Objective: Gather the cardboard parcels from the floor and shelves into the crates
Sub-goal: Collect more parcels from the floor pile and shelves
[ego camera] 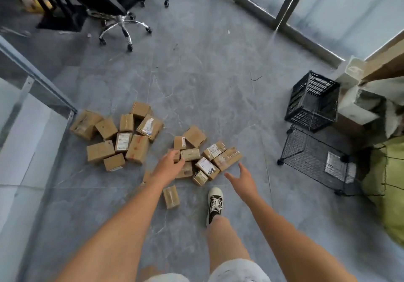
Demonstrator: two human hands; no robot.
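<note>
Several taped cardboard parcels lie on the grey floor in two heaps: a left heap [122, 136] and a nearer heap [205, 157]. One small parcel [171, 196] lies apart, closer to me. My left hand [169, 162] reaches over the near heap's left edge with fingers curled down at a small parcel; whether it grips it is unclear. My right hand [242, 177] hovers open, fingers spread, just right of that heap and holds nothing. A black plastic crate [312, 101] stands at the right, with a black wire crate [314, 161] in front of it.
My right foot in a black sneaker [215, 204] stands just behind the near heap. Office chairs [118, 8] are at the back left. A glass partition [32, 106] runs along the left. A green sack [387, 183] and stacked boxes [371, 98] crowd the right.
</note>
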